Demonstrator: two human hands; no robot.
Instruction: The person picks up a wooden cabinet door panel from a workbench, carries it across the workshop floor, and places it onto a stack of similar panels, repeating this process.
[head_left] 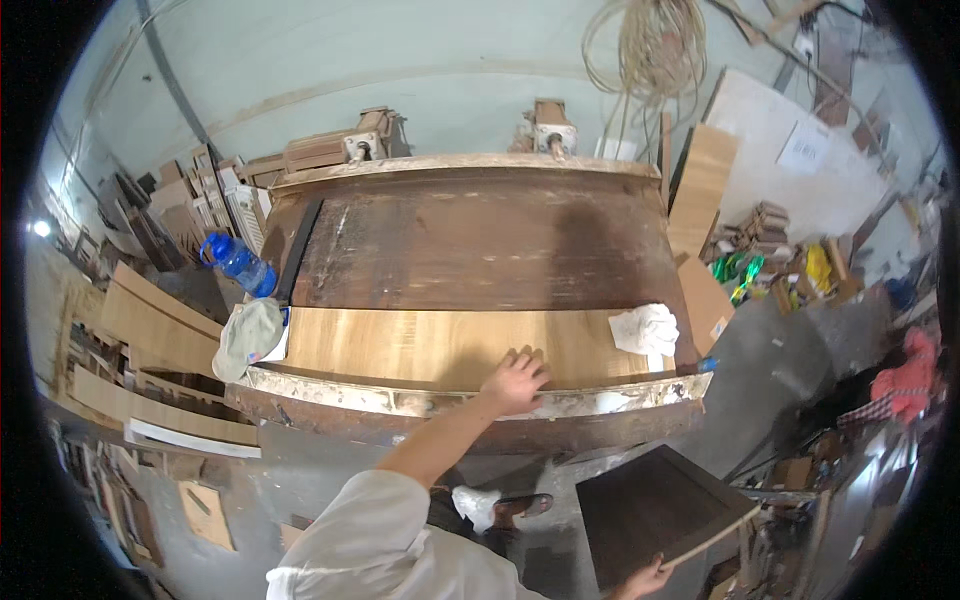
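Observation:
My left hand [517, 381] lies with its fingers spread on a light wood-grain board [420, 345], near the board's front edge. This long board rests along the near side of a brown worktable [480, 250]. Down at my right side, my right hand [645, 580] grips the lower edge of a dark brown panel [655, 510], which hangs tilted beside the table. A crumpled white cloth [646, 330] sits on the light board's right end. At its left end is a pale grey-green cap [250, 338].
A blue water bottle [240, 265] stands by the table's left edge, near a dark strip [301, 250]. Raised metal-faced rails border the table's far side [470, 163] and near side [480, 400]. Stacked boards [165, 320] lean at left. Coiled hose [655, 50] hangs on the wall.

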